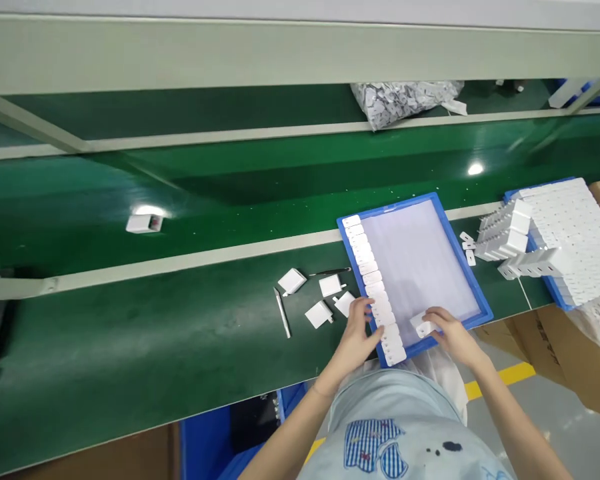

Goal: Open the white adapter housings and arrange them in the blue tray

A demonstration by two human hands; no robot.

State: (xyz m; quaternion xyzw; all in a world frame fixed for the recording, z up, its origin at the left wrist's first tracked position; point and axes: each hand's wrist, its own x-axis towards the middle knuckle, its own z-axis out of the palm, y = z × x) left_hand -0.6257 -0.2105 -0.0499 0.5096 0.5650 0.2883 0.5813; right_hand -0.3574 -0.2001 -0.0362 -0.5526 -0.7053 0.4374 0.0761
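Right hand (453, 333) is pinching a small white part (423, 326) over the blue tray's (460, 257) near corner; left hand (357, 333) rests loosely curled at the tray's row of parts (373, 283) (green tabletop (130, 347)).

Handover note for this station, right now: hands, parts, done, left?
Left hand rests on the row of white parts along the left side of the blue tray.
Right hand holds one white part at the tray's near edge.
Done: one row filled. Left: rest of tray bare.
Loose parts lie left of the tray; stacked parts to the right.
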